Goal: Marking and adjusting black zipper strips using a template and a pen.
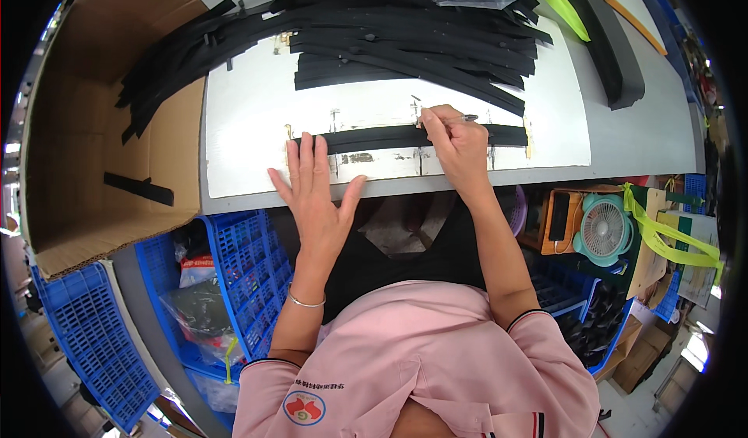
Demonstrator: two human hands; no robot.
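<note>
Clearly, the left hand (315, 185) lay flat and open, palm down, fingers spread, with its fingertips pressing the near end of a long black foam strip (405, 135) that ran sideways across the white work board (249, 118). It gripped nothing; it only pinned the strip down. Along the strip toward the person's right, the right hand (456, 146) was closed in a writing grip around a thin pen (465, 118), its tip set at the strip's far edge, the knuckles resting over the strip itself. The strip stretched on past the right hand and ended near a yellowish mark on the board. Beyond both hands, farther up the board, lay a loose heap of black foam strips (405, 40), some of them spilling over to the outside of the left hand into a large open cardboard box (101, 165), where one short black piece (139, 188) lay alone on the bottom. Nearer than the left hand, below the table edge, stood a blue plastic crate (234, 282). Below and outside the right hand sat a small teal fan (604, 231), and a bright yellow-green strap (662, 231) hung just beside it.
</note>
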